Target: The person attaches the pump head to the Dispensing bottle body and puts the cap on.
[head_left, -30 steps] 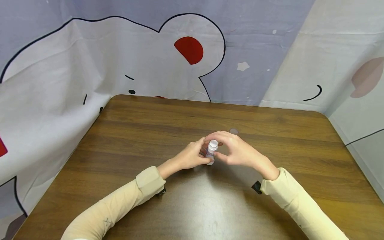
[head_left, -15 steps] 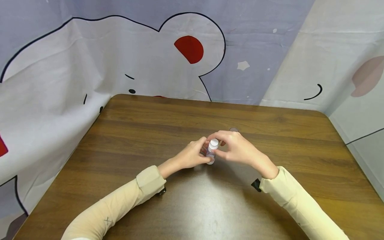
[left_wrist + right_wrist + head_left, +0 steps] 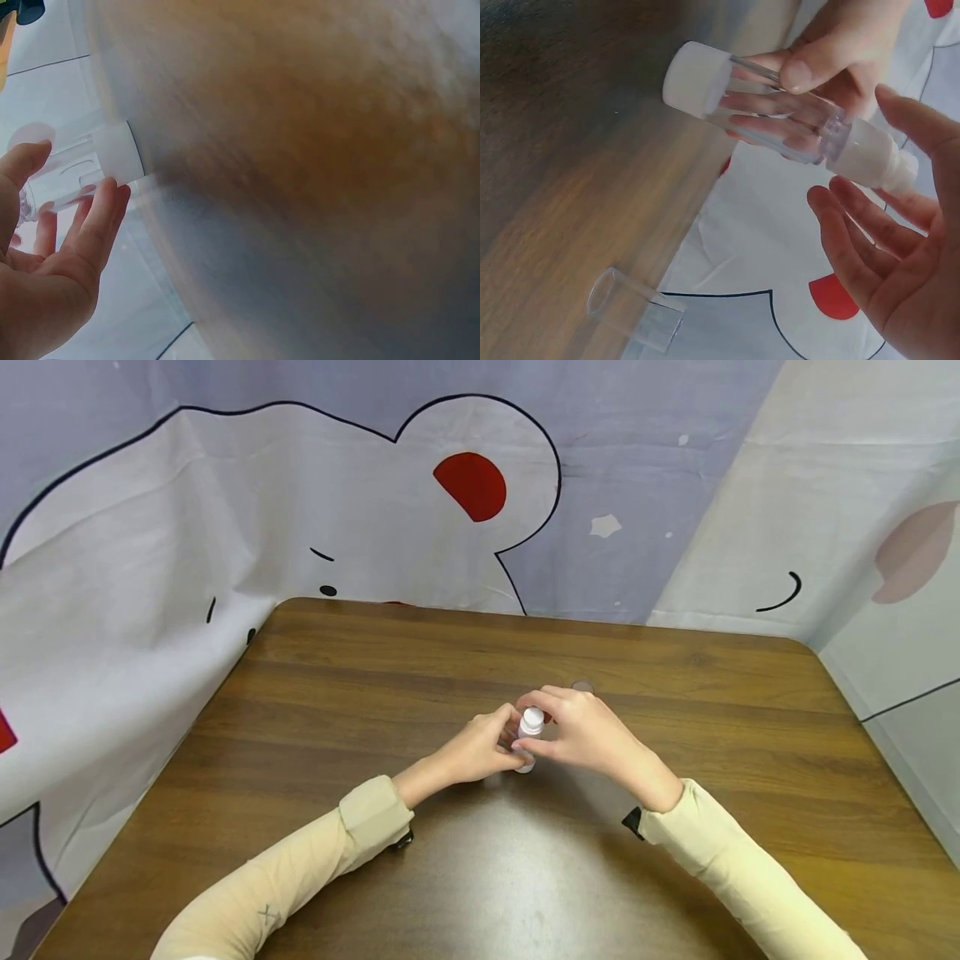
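A small clear bottle (image 3: 757, 124) with a white base (image 3: 694, 79) and a white pump top (image 3: 866, 154) stands upright on the wooden table. My left hand (image 3: 468, 752) holds its clear body, thumb on one side and fingers on the other. Around the pump top, my right hand (image 3: 588, 731) has its thumb and fingers spread and curved. In the right wrist view, gaps show between those fingertips and the white top. A clear cylindrical cap (image 3: 636, 309) stands on the table beyond the bottle; in the head view the right hand partly covers it.
The brown wooden table (image 3: 360, 660) has rounded far corners. Behind and beside it hangs a printed cloth (image 3: 337, 485) with cartoon shapes. Both forearms wear light sleeves, and dark wrist devices (image 3: 633, 822) sit under the cuffs.
My right hand has shifted a little to the left, and its thumb now lies across the front of the bottle. My left hand and the bottle have stayed almost where they were.
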The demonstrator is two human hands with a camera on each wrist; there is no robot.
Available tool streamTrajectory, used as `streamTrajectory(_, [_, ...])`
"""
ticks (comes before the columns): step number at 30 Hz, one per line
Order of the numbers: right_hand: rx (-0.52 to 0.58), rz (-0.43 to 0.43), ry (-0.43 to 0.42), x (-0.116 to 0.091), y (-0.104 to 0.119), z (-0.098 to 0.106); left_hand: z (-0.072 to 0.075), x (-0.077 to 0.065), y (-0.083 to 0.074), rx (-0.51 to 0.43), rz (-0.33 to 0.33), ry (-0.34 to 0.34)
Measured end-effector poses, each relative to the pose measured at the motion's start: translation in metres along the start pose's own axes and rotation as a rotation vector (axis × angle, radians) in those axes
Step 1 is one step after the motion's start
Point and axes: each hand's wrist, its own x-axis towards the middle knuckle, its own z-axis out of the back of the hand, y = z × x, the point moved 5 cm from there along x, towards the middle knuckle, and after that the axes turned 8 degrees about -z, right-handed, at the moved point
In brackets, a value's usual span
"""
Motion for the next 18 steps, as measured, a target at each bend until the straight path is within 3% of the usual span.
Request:
streamTrajectory(8, [0.189, 0.062, 0.161, 0.001, -0.001, 0.01, -0.001, 0.0, 0.0, 0.011, 0.007, 0.0])
streamTrajectory(15, [0.194, 0.115, 0.338, 0.005, 0.004, 0.009, 0.0, 0.0, 0.0, 0.022, 0.005, -0.007])
streamTrajectory(18, [0.197, 0.137, 0.363, 0.007, 0.006, 0.008, -0.001, 0.0, -0.001, 0.017, 0.005, -0.004])
